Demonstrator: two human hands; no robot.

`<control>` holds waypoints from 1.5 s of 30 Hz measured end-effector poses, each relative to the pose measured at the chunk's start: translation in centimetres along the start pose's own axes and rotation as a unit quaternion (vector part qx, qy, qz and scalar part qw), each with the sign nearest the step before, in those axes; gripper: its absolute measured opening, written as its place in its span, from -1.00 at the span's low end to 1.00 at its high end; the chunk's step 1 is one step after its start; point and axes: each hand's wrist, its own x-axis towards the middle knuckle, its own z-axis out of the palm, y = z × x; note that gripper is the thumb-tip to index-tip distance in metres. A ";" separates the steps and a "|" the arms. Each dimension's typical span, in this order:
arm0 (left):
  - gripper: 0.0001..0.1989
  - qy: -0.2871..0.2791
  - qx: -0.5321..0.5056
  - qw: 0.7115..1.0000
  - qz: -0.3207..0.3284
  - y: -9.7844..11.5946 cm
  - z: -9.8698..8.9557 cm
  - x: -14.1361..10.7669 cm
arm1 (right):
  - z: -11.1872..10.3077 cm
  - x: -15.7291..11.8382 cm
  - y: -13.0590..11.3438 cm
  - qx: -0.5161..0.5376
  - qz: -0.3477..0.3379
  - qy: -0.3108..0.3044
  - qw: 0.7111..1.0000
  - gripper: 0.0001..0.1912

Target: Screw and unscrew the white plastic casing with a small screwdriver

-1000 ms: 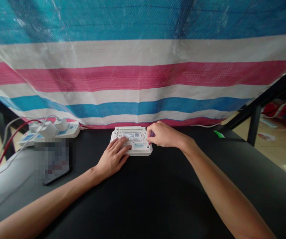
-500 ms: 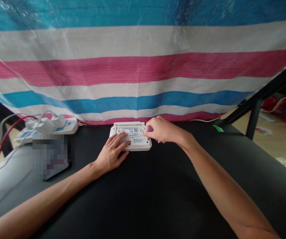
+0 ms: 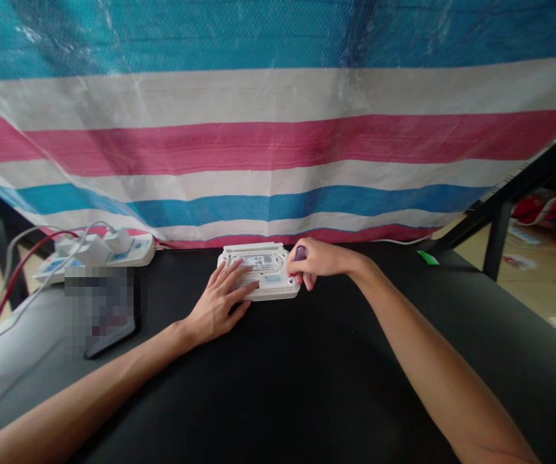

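Note:
A white router (image 3: 272,294) lies underside up on the black table, its labels and vent holes showing and a folded antenna (image 3: 253,247) along the back edge. Fingers spread, my left hand (image 3: 217,303) rests on the router's left part and covers some of it. At the router's right front corner, my right hand (image 3: 323,259) is closed around a small screwdriver with a dark purple handle (image 3: 300,253). A bit of red shows below the fingers, near the corner hole. The screwdriver's tip is hard to make out.
On the left stands a white power strip (image 3: 137,250) with plugs and cables. A phone-like dark object (image 3: 111,338), partly blurred out, lies in front of it. A green scrap (image 3: 427,258) lies at the right back. A striped tarp (image 3: 268,148) hangs behind.
My right hand has turned, so the purple handle shows more above the fingers. My left hand stays on the router with its fingers a little more spread. The view has shifted slightly.

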 end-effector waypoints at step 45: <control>-0.90 0.146 -0.141 0.932 -0.300 -3.7 -2.0 0.5 | 2.6 -0.5 -3.0 -0.036 -0.198 0.135 0.970 -0.80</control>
